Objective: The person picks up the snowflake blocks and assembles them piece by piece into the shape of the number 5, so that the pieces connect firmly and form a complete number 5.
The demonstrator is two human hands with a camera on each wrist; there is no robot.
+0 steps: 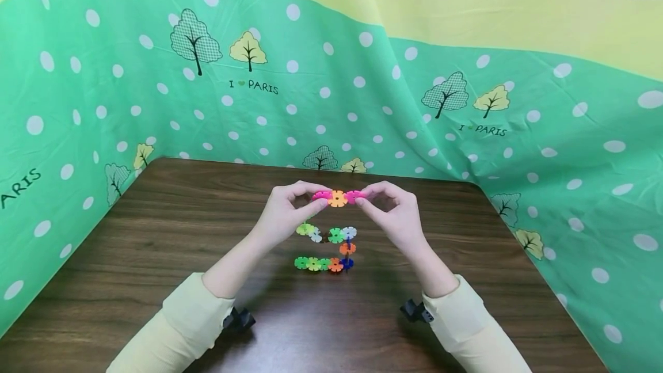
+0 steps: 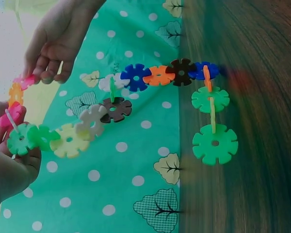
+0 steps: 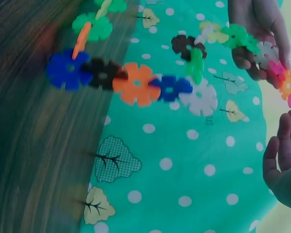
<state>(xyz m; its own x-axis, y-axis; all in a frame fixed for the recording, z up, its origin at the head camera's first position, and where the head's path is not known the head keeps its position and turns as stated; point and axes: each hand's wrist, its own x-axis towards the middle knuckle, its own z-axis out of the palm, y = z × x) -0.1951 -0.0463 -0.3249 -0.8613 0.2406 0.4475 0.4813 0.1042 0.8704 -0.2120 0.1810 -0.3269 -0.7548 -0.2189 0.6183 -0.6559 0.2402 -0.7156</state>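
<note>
A chain of interlocking plastic flower-shaped discs is held up between both hands. My left hand [image 1: 282, 209] pinches a pink disc [image 1: 321, 195] between thumb and fingers. My right hand [image 1: 396, 212] pinches another pink disc [image 1: 355, 196]. An orange disc [image 1: 338, 198] joins these two. From the left hand's side, the chain runs on through green [image 2: 22, 139], yellow [image 2: 69, 140] and white [image 2: 90, 121] discs. It bends past blue [image 3: 69, 70] and orange [image 3: 137, 84] ones to a green end disc [image 2: 215, 144]. Whether its low end touches the table cannot be told.
Under the hands is a dark wooden table [image 1: 171, 235]. A green and yellow cloth [image 1: 331, 96] with dots and trees surrounds it at the back and sides. Dark devices [image 1: 416, 311] sit at both wrists by the pale sleeves [image 1: 453, 309].
</note>
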